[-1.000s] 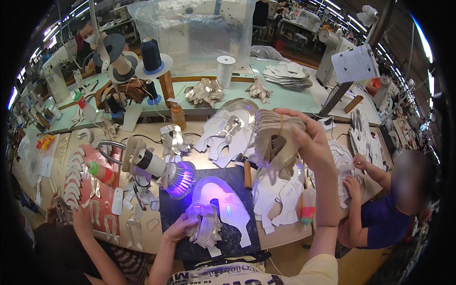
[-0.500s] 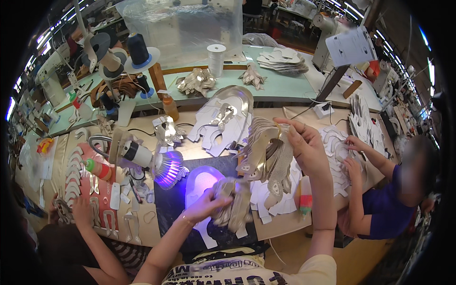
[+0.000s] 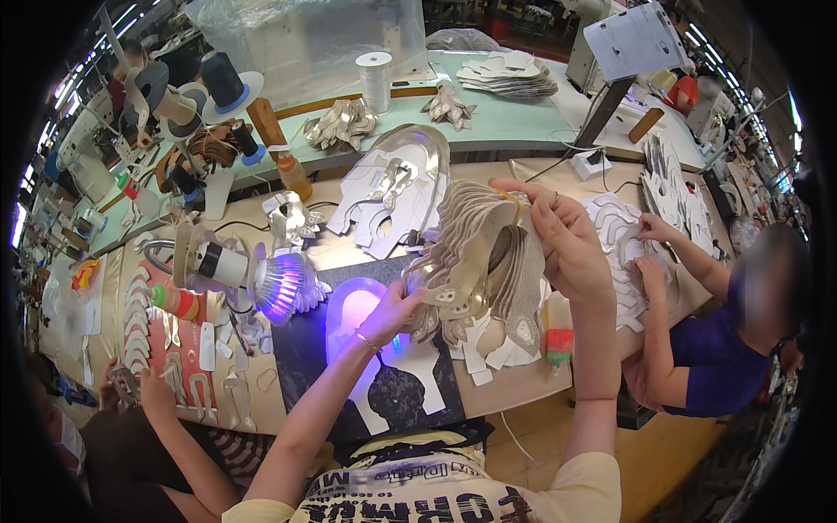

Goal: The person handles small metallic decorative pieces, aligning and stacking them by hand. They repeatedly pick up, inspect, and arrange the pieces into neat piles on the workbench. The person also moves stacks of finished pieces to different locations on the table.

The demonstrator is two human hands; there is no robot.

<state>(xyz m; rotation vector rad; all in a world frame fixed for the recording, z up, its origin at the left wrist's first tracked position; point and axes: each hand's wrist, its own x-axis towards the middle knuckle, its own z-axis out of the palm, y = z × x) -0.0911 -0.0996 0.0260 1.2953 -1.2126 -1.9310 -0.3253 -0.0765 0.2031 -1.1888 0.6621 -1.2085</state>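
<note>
My right hand (image 3: 571,244) is raised and pinches the top of a bundle of curved, metallic beige shoe upper pieces (image 3: 519,270). A yellow tie shows at the top of that bundle, and its perforated ends hang down. Closed at the bundle's left side, my left hand (image 3: 392,315) grips more of the same pieces (image 3: 422,324), partly hidden behind the hanging ones. Below my left wrist, a pale shoe-shaped template (image 3: 349,305) lies on a dark mat (image 3: 305,383), lit violet by a lamp (image 3: 277,288).
More shoe pieces (image 3: 344,126) lie on the green bench behind, by a white thread spool (image 3: 375,83). Red-and-green bottles (image 3: 174,302) stand on both sides. A co-worker's hands (image 3: 649,253) handle white pieces at right; another person's hand (image 3: 157,397) works at left.
My left hand has moved up with its pieces to the right hand's bundle, and the two bundles now overlap. The view has shifted slightly.
</note>
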